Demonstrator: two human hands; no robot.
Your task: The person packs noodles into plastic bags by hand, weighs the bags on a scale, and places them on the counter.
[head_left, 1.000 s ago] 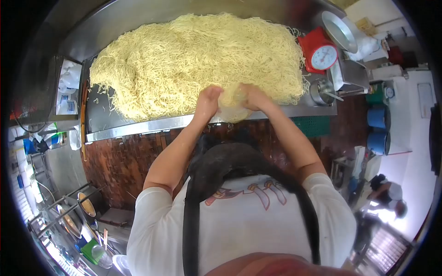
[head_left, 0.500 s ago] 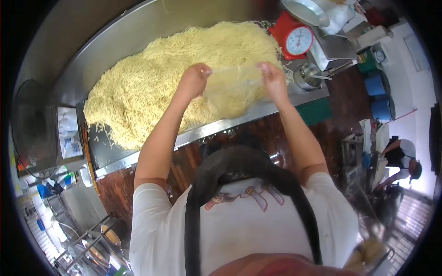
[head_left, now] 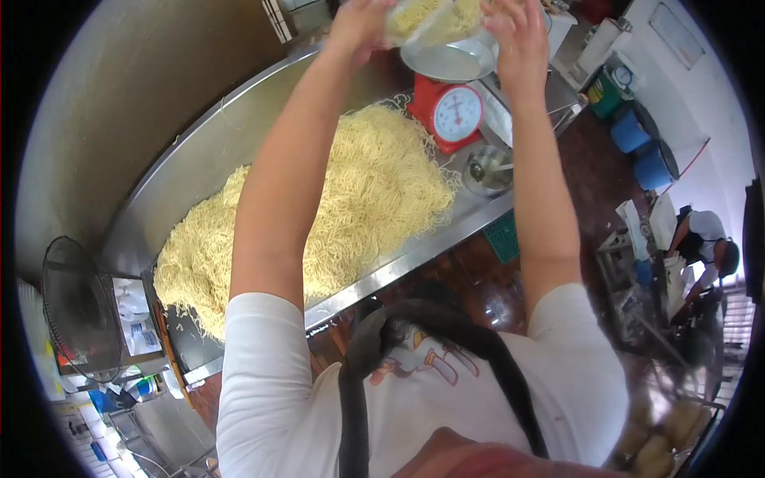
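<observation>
A clear plastic bag of noodles [head_left: 434, 21] is held up at the top of the view, between both hands. My left hand [head_left: 362, 28] grips its left side. My right hand [head_left: 516, 32] is at its right side, fingers bent against it. Just below the bag is the round metal pan [head_left: 449, 62] of a red scale [head_left: 434, 107] with a white dial. A large heap of yellow noodles [head_left: 366, 183] lies in the long metal trough [head_left: 382, 279], partly hidden by my left arm.
Right of the noodles stands a metal pot [head_left: 488, 171] with a utensil in it. A green crate [head_left: 502, 237] is below the trough's edge. Blue bins [head_left: 655, 163] and a bending person [head_left: 705, 247] are at the right. A round fan [head_left: 80, 307] is at the left.
Both hands have moved from the near edge of the trough up and forward to above the scale. The bag, stretched flat half a second ago, now shows noodles inside. The view has turned.
</observation>
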